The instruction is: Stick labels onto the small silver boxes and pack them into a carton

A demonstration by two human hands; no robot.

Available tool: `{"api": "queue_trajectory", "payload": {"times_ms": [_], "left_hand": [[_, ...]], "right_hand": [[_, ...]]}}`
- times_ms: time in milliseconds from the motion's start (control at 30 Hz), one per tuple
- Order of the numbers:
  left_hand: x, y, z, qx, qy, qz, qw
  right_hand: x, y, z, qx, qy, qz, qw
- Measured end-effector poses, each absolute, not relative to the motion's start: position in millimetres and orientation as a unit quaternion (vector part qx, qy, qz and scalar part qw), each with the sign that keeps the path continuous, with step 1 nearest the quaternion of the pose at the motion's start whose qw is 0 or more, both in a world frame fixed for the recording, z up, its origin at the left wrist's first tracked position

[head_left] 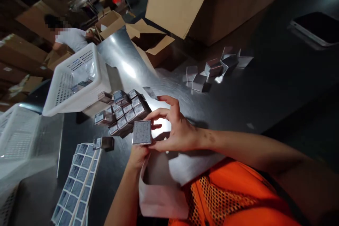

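A small square silver box is held up in front of me, its patterned grey face toward the camera. Below and behind it, my left hand grips the box, with most fingers hidden. My right hand is curled round the box's right side, thumb at the lower corner and a finger by the upper one. Its index finger reaches out near a thin, pale flat piece; whether they touch I cannot tell. Just beyond, several similar boxes with labels stand in a cluster. One more box lies apart on the left.
Sticker sheets lie at left. A white perforated basket stands behind the cluster. Opened silver sleeves sit farther right on the metal table, with a phone beyond. Cartons and a person are behind.
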State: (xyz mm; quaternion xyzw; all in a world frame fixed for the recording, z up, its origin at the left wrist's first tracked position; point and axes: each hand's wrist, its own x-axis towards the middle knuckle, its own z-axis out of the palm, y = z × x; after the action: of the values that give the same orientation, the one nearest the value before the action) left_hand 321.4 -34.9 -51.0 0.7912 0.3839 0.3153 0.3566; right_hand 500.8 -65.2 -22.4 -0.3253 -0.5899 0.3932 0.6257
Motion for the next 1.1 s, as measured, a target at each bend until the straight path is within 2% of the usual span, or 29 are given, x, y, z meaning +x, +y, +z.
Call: {"api": "queue_trajectory", "payload": {"times_ms": [133, 233, 300, 400, 533, 700, 867, 1100], "left_hand": [[314, -31, -51, 0.714, 0.403, 0.415, 0.394], [309, -30, -46, 0.687, 0.434, 0.474, 0.338], [307, -30, -39, 0.709, 0.448, 0.478, 0.262], [305, -30, -28, 0.757, 0.441, 0.453, 0.166], [305, -33, -20, 0.804, 0.424, 0.393, 0.137], [306, -35, -19, 0.821, 0.435, 0.346, 0.129], [305, -35, -18, 0.827, 0.437, 0.325, 0.140], [306, -36, -19, 0.843, 0.417, 0.310, 0.138]], "right_hand": [[518, -54, -17, -0.303, -0.632, 0.348, 0.623], [540, -49, -3, -0.357, -0.615, 0.282, 0.644], [550, -49, 8, -0.383, -0.573, 0.314, 0.653], [553, -52, 17, -0.403, -0.511, 0.447, 0.613], [546, -57, 19, -0.395, -0.473, 0.575, 0.538], [546, -57, 18, -0.412, -0.466, 0.568, 0.540], [544, -59, 16, -0.440, -0.484, 0.576, 0.490], [536, -61, 9, -0.452, -0.457, 0.604, 0.472]]}}
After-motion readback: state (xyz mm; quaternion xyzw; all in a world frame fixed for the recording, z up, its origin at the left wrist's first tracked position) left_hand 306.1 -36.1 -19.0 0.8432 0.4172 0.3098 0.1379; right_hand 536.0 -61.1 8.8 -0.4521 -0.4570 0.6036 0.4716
